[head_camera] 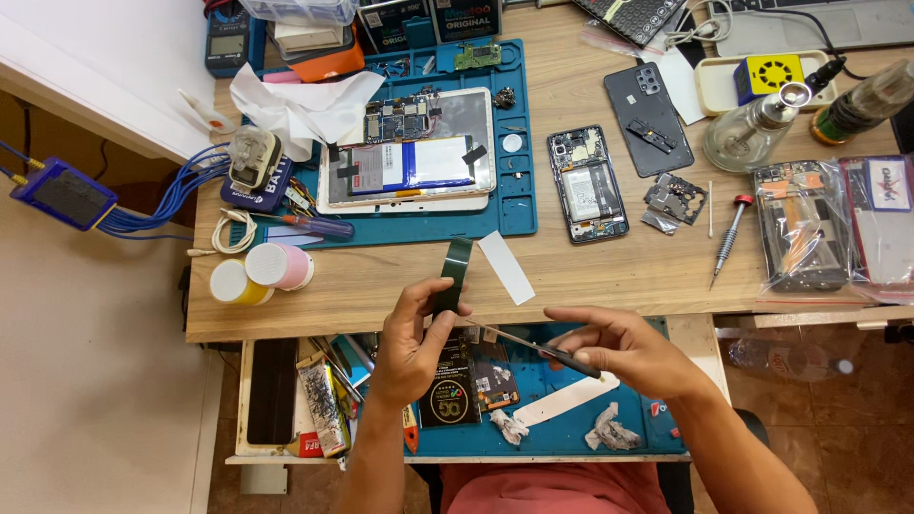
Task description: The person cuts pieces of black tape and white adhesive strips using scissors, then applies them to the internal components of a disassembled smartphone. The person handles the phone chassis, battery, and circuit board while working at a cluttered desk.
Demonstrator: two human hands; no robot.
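While the left hand (411, 345) pinches a dark green tape roll (455, 276) upright between thumb and fingers, the right hand (624, 349) grips slim tweezers (533, 346), their tip apparently touching the roll's lower edge. The hands are near each other but apart. Just beyond the roll lies a white strip (506, 267); farther beyond, an opened tablet (409, 152) on a blue mat (517, 205). Below the hands: an open drawer (249, 400).

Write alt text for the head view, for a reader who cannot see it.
A person's left hand holds up a dark green roll of tape while the right hand holds tweezers toward it. Behind lie an opened tablet on a blue mat and an opened phone on the wooden desk.
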